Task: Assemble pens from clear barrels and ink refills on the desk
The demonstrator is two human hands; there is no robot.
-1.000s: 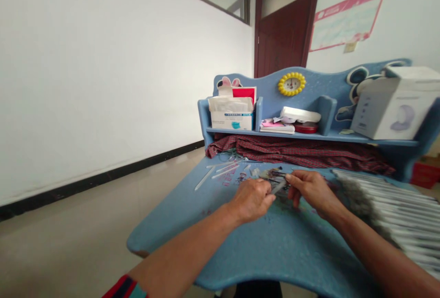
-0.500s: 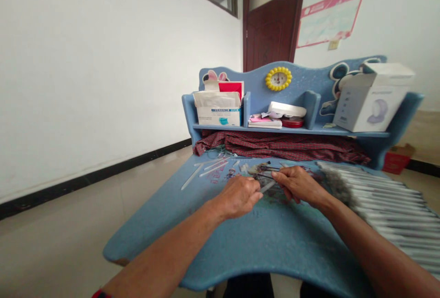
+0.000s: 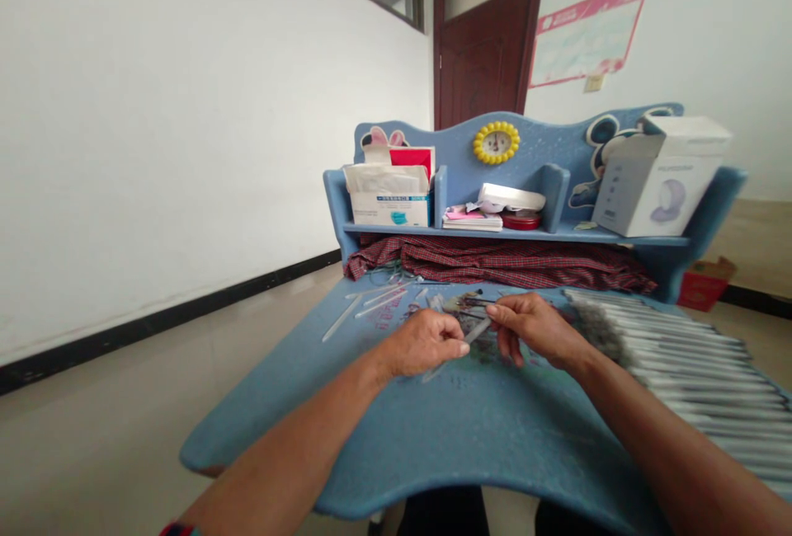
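Note:
In the head view, my left hand (image 3: pixel 433 342) pinches the near end of a narrow, clear plastic tube (image 3: pixel 476 331) between thumb and fingers. My right hand (image 3: pixel 525 323) has thumb and index finger closed at the tube's upper end, its other fingers curled loosely below. Whether anything is inside the tube is too blurred to tell. Thin dark sticks (image 3: pixel 473 315) lie just behind the hands. Several loose clear tubes (image 3: pixel 342 317) are scattered on the blue desk (image 3: pixel 371 429) to the left. Part of another clear strip (image 3: pixel 433 371) shows under my left hand.
A row of whitish tubes with dark lines (image 3: pixel 699 371) covers the desk's right side, with grey fuzz (image 3: pixel 603 334) at its left end. Checked cloth (image 3: pixel 495 262) lies beneath the shelf (image 3: pixel 396 231). On it stand a mask box (image 3: pixel 389 208) and a white carton (image 3: pixel 662 177).
My left hand has opened its grip somewhat and shows more of the tube. The right hand has drawn slightly left, its lower fingers more extended. The whole view has shifted a little.

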